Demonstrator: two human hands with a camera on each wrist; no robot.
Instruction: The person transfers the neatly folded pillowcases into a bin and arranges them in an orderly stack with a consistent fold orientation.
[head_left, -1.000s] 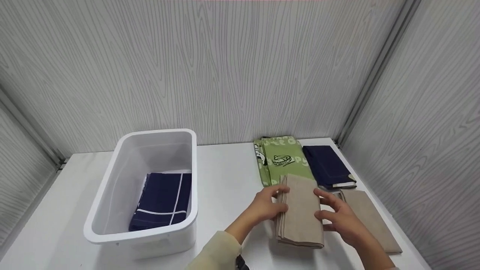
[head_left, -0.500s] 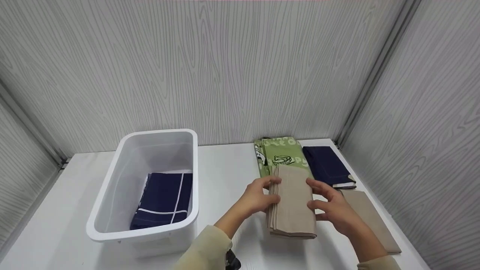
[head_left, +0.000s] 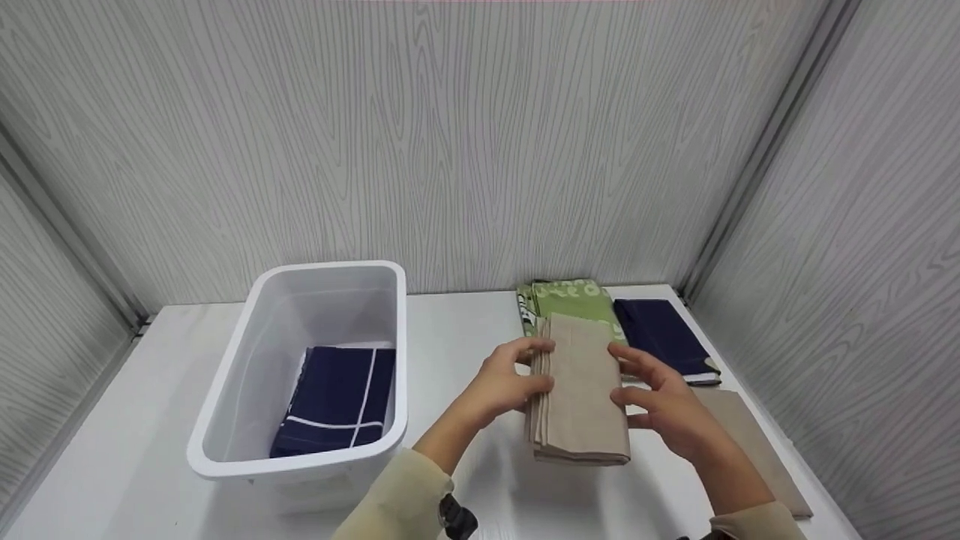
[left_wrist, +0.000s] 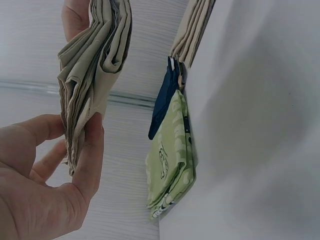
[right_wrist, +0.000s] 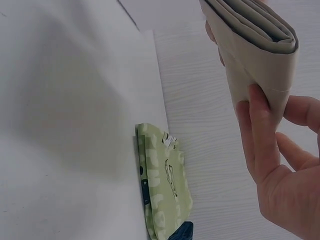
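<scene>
Between both hands a folded beige cloth [head_left: 581,390] is held up above the white table. My left hand [head_left: 506,382] pinches its left edge, where the layered folds show; the left wrist view has thumb and fingers on opposite faces of the beige bundle [left_wrist: 92,65]. My right hand [head_left: 664,405] grips the opposite edge, and in the right wrist view its fingers [right_wrist: 262,135] press the underside. Behind the held cloth lies a folded green printed cloth [head_left: 574,298], partly hidden by it. A folded navy cloth [head_left: 664,337] lies to the right, and another beige cloth [head_left: 750,450] is nearer the front.
A white plastic bin [head_left: 225,390] stands on the left of the table [head_left: 457,330], with a folded navy cloth with white stripes [head_left: 337,397] inside. Grey wood-patterned panels [head_left: 450,150] close off the back and both sides.
Both hands have lifted the beige cloth and carried it a little left and away from the front, so it covers more of the green cloth. The view has shifted slightly.
</scene>
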